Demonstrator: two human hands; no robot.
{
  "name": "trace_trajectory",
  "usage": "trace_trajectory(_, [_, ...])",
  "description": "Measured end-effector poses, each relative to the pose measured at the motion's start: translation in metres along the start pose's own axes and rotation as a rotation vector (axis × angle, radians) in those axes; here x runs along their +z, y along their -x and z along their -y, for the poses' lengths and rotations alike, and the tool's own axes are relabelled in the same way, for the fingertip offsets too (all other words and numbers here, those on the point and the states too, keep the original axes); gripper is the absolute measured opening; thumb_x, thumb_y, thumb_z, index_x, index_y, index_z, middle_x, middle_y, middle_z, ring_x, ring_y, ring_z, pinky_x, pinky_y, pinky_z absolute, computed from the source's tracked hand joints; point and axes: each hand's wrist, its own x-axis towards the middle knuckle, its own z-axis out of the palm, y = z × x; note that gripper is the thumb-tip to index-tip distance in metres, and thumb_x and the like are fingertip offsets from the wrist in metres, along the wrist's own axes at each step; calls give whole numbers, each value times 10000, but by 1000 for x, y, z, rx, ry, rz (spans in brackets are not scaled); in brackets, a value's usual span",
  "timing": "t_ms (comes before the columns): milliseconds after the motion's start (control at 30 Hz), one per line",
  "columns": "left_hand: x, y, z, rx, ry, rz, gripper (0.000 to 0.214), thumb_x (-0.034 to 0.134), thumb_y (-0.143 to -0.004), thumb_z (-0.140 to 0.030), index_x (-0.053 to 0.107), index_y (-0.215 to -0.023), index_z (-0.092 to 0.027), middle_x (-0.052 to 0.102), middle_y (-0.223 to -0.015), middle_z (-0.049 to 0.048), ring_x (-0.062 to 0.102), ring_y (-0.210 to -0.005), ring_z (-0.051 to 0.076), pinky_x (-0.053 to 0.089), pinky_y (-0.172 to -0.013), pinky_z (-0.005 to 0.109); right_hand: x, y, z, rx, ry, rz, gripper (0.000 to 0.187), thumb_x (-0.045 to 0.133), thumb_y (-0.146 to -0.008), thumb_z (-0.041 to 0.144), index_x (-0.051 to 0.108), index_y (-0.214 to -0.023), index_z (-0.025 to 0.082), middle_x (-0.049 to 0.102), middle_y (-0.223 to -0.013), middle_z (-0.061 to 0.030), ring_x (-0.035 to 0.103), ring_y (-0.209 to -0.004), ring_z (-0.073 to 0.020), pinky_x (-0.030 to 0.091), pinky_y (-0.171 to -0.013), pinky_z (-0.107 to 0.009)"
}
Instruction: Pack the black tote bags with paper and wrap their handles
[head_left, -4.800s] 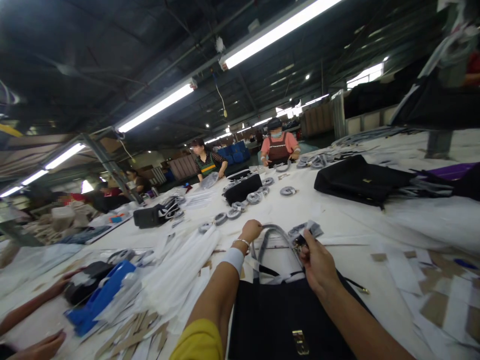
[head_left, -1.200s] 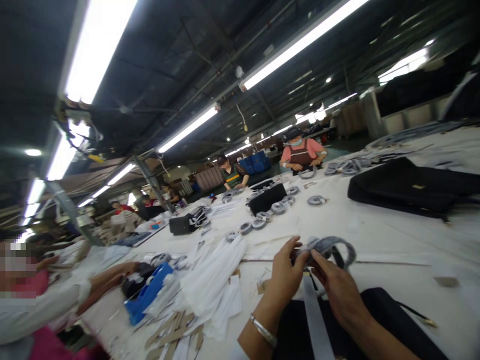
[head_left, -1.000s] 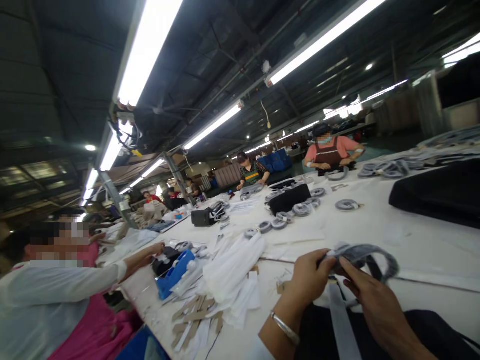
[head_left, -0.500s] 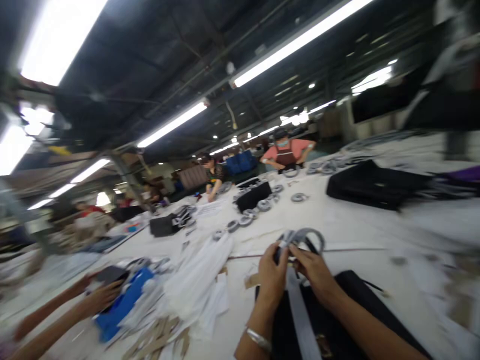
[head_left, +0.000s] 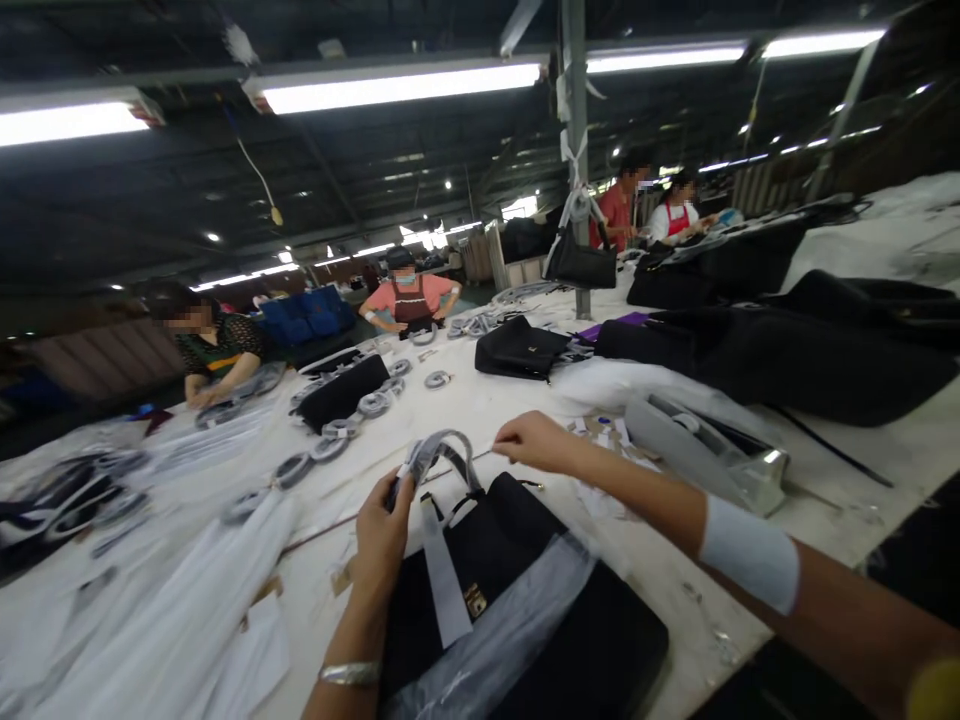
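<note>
A black handbag (head_left: 615, 630) lies on the white table in front of me, with a gold clasp (head_left: 475, 600) and a clear plastic film (head_left: 517, 605) across its front. My left hand (head_left: 384, 530) is closed around the bag's handle (head_left: 454, 440), which is wrapped in grey-looking film. A pale grey strip (head_left: 448, 585) hangs from near the handle down over the bag. To the right of the handle, apart from it, my right hand (head_left: 536, 443) is held in a pinch above the table. Whatever is between its fingertips, if anything, is too small to make out.
A tape dispenser (head_left: 705, 450) stands right of the bag. Black bags (head_left: 517, 350) and dark material (head_left: 795, 350) lie beyond it. Grey wrapped rings (head_left: 330, 445) and white sheets (head_left: 202, 600) spread leftward. Co-workers (head_left: 409, 295) are across the table; a post (head_left: 576, 120) rises behind.
The view has swung right and levelled. My right hand has left the handle and moved out to the right, while my left hand still holds it. The co-worker's hands at left are out of view.
</note>
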Motion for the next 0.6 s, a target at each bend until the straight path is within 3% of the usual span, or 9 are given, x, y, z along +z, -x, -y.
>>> trace_trajectory(100, [3, -3, -12, -51, 120, 18, 431, 627, -817, -513, 722, -1087, -191, 752, -1024, 48, 654, -984, 259, 474, -889, 345, -52, 30, -56, 150, 220, -151, 154, 673, -781, 244, 705, -642, 187, 683, -603, -23, 643, -700, -210, 414, -681, -278])
trace_trajectory(200, [10, -6, -29, -88, 264, 66, 407, 652, -801, -497, 739, -1042, -181, 761, -987, 39, 656, -972, 241, 476, -873, 321, -68, 56, -104, 286, 383, -229, 225, 695, -762, 246, 623, -557, 185, 674, -616, -59, 636, -723, -240, 418, -682, -300])
trace_trajectory(367, [33, -4, -43, -82, 329, 32, 439, 656, -798, -488, 726, -1067, -149, 755, -1003, 55, 653, -956, 224, 482, -870, 314, -43, 82, -137, 372, 519, -267, 185, 732, -779, 329, 677, -835, 161, 729, -916, -130, 660, -858, -276, 451, -731, -323])
trace_trajectory(600, [58, 14, -18, -76, 306, -20, 459, 615, -832, -503, 711, -1089, -136, 745, -977, 74, 656, -879, 204, 496, -799, 303, -21, 71, -133, 479, 588, -260, 419, 706, -827, 488, 668, -1024, 120, 678, -1143, -192, 629, -1078, -318, 476, -883, -416])
